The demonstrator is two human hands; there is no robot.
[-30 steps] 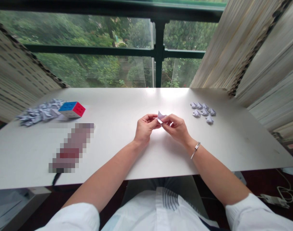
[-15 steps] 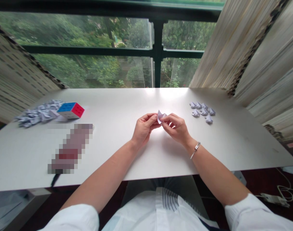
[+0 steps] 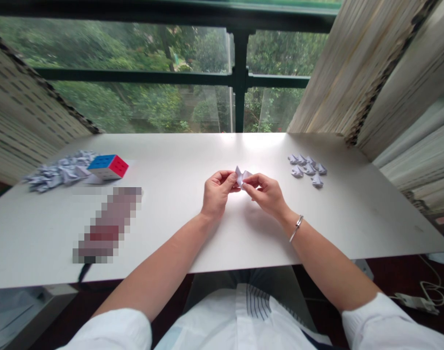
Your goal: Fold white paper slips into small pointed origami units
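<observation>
Between my two hands, above the middle of the white table [image 3: 163,218], is a small folded piece of white paper [image 3: 239,178] with pointed tips sticking up. My left hand [image 3: 218,192] pinches its left side between thumb and fingers. From the other side, my right hand [image 3: 265,193] grips the paper's lower right part with thumb and forefinger. The fingers cover much of the paper, so its full shape is hidden. Several small folded paper pieces [image 3: 309,168] lie grouped on the table to the right of my right hand.
At the left, a heap of folded paper pieces [image 3: 58,172] lies beside a puzzle cube [image 3: 109,166] with blue, red and white faces. Nearer me is a pixelated oblong object [image 3: 111,226] with a black strap. Window and curtains [image 3: 324,68] border the far side.
The paper's pointed tips have spread further apart between my fingers. My right thumb and fingers have shifted slightly on it; both hands stay in nearly the same place.
</observation>
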